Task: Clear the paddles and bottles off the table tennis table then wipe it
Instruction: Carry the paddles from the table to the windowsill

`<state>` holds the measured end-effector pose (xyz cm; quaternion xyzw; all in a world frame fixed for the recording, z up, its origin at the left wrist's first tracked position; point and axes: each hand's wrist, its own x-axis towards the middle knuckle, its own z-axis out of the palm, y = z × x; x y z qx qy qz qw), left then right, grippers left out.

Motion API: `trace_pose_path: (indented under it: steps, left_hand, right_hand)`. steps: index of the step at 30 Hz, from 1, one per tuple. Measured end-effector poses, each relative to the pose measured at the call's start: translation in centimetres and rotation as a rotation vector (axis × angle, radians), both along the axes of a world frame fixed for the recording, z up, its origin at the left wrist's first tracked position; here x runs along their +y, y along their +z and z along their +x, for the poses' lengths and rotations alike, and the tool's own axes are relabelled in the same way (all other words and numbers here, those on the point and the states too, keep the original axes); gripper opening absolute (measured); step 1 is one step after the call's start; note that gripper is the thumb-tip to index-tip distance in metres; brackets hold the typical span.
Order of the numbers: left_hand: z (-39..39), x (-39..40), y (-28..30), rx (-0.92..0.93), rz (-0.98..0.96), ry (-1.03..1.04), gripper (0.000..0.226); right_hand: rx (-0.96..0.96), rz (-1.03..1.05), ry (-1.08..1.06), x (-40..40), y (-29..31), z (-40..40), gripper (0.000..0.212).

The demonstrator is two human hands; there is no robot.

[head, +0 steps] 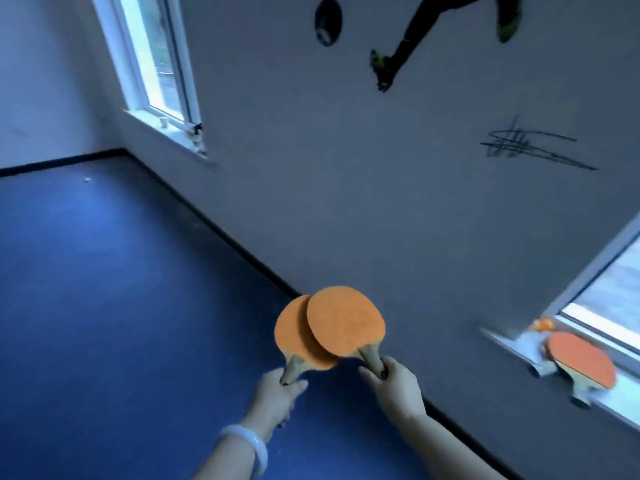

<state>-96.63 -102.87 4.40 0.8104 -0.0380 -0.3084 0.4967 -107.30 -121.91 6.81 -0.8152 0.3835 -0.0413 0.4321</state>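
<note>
Pale jade-like bangle (pixel 250 445) circles my left wrist at the bottom of the view. My left hand (pixel 277 393) curls round the wooden handle of one orange paddle (pixel 291 337), and my right hand (pixel 394 389) wraps the handle of a second orange paddle (pixel 346 320). I hold both up in front of me over the blue floor (pixel 121 289); the right paddle's blade overlaps the left one's, in front of it. Off to my right, a third orange paddle (pixel 581 365) lies on a white windowsill (pixel 616 407), its handle jutting over the edge, with something small and orange, too blurred to name, just behind it. Beyond runs a grey wall (pixel 346 168) with a black skirting line, a scrawled signature (pixel 533 147), and a dark figure and ball painted higher up. Farther left is another window (pixel 156 64).
</note>
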Motion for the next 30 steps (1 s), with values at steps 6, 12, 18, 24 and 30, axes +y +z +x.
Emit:
trace_pose_path:
  steps: [6, 12, 18, 24, 30]
  left_hand:
    - [-2.4, -11.0, -1.2, 0.017, 0.016, -0.331, 0.014]
    - [-9.2, -21.7, -2.1, 0.042, 0.051, -0.531, 0.020]
    - [-17.4, -31.7, -2.5, 0.081, 0.048, -0.609, 0.022]
    - [-22.2, -38.1, -2.0, 0.093, 0.058, -0.630, 0.021]
    - [-22.3, -44.4, -2.1, 0.067, 0.089, -0.658, 0.018]
  right_hand:
    - [0.027, -0.031, -0.328, -6.9, -0.6, -7.4, 0.039]
    - [0.031, 0.016, -0.551, -13.7, -1.0, -16.5, 0.043]
    - [0.068, 0.005, -0.635, -22.1, -1.6, -25.7, 0.041]
    - [0.054, 0.009, -0.673, -28.7, -1.9, -31.5, 0.042]
    - [0.084, 0.040, -0.727, -34.5, -2.5, -32.2, 0.038]
